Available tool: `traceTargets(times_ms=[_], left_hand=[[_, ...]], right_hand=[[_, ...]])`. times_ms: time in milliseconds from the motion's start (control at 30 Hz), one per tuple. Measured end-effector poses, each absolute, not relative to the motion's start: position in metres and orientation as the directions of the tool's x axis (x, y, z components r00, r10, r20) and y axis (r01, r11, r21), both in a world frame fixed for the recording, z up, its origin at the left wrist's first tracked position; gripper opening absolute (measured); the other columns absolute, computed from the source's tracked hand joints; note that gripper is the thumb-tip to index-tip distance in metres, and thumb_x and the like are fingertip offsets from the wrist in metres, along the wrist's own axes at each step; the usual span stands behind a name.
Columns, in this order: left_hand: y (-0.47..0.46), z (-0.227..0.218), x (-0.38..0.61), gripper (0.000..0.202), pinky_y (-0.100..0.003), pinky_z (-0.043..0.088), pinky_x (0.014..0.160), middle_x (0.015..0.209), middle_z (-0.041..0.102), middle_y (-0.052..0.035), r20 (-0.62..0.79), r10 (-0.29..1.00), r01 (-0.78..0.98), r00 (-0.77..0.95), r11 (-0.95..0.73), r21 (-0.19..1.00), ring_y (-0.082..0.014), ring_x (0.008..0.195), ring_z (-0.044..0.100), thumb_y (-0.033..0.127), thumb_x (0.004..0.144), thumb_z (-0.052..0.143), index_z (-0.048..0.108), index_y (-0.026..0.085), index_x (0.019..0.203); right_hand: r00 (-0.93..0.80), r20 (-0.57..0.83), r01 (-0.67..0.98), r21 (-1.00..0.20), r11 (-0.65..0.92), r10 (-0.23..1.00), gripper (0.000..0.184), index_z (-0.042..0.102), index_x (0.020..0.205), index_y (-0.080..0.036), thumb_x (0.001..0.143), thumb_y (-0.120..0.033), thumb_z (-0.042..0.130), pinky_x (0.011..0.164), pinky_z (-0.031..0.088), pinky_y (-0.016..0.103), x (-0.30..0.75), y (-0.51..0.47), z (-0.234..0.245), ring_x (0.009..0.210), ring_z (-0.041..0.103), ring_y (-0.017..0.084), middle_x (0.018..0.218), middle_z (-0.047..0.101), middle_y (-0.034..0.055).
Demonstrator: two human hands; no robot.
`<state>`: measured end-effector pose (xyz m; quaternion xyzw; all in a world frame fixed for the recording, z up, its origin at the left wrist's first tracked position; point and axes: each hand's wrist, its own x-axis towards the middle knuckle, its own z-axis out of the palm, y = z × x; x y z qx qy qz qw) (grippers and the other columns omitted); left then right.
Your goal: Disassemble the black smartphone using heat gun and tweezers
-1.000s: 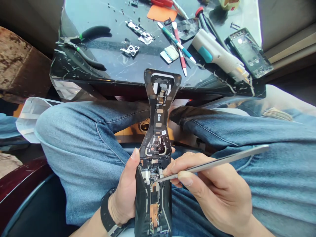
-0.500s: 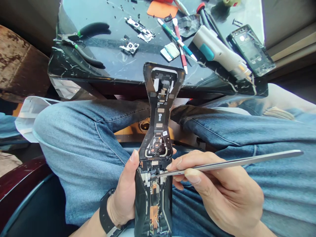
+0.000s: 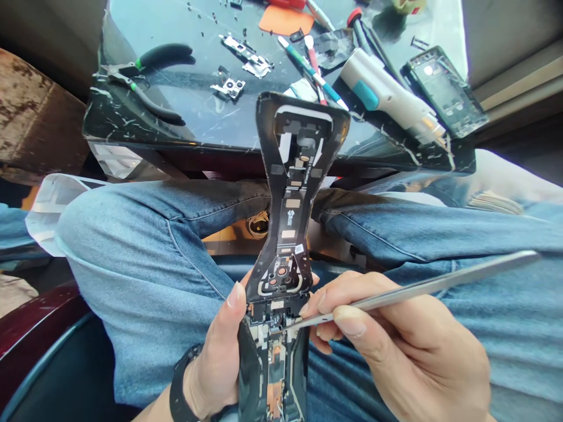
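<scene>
Since the earlier frame, the black hourglass-shaped panel (image 3: 290,199) of the opened smartphone (image 3: 272,375) leans more toward the camera and a little to the right, so its top end looks wider. The tip of the steel tweezers (image 3: 422,291) also sits a little lower on the smartphone's inner parts.

The smartphone is held above the blue jeans (image 3: 132,258), and its long axis goes almost straight up the view, from the lap toward the tabletop (image 3: 132,123). The left hand (image 3: 215,357), with a black watch strap (image 3: 180,392) on the wrist, is grasping the lower body of the smartphone, with the thumb along its left edge and the fingers behind it. The right hand (image 3: 396,346) comes from the right side and pinches the tweezers between thumb and fingers. Their long axis lies across the smartphone and rises to the right. The tip is at the inner parts just below the panel's fold, but I cannot tell if it touches them.

The left hand is nearest to the smartphone, and its thumb stands just beside the tip, while the panel rises above it. Farther away on the black marble tabletop lie long-nose pliers (image 3: 145,76), metal camera brackets (image 3: 240,64), a cream-and-teal power tool (image 3: 387,94) and an opened phone housing (image 3: 446,91).
</scene>
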<state>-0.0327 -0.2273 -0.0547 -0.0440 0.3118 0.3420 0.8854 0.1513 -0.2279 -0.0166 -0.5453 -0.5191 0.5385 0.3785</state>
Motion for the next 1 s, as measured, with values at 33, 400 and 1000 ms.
traceTargets(times_ms=[33,400,1000], left_hand=[[-0.228,-0.055,-0.033,0.055,-0.047,0.057,0.1,0.11,0.08,-0.0103,-0.573,0.577,-0.629,0.582,0.766,0.134,-0.0348,0.11,0.074,0.068,0.087,0.073,0.08,0.022,0.115],[-0.237,-0.059,-0.038,0.064,-0.051,0.057,0.1,0.11,0.078,-0.0137,-0.582,0.564,-0.582,0.585,0.792,0.183,-0.0388,0.116,0.071,0.072,0.088,0.069,0.075,0.021,0.126],[-0.227,-0.041,-0.029,0.062,-0.051,0.054,0.106,0.128,0.072,-0.0154,-0.356,0.706,-0.642,0.612,0.707,0.298,-0.0341,0.114,0.071,0.065,0.096,0.061,0.07,0.02,0.138]], right_hand=[[-0.11,-0.217,0.136,-0.97,-0.201,0.97,0.017,0.076,0.105,-0.029,0.108,-0.032,0.059,0.056,0.059,0.026,0.151,-0.228,-0.017,0.062,0.07,0.015,0.088,0.078,0.0032],[-0.144,-0.268,-0.138,-0.948,-0.287,0.953,0.018,0.076,0.106,-0.028,0.109,-0.027,0.058,0.055,0.061,0.027,0.153,-0.227,-0.024,0.062,0.066,0.015,0.077,0.07,0.0009],[-0.088,-0.04,-0.087,-0.995,-0.047,0.995,0.016,0.079,0.109,-0.024,0.104,-0.024,0.064,0.055,0.064,0.03,0.152,-0.223,-0.009,0.065,0.071,0.019,0.086,0.078,0.0066]])
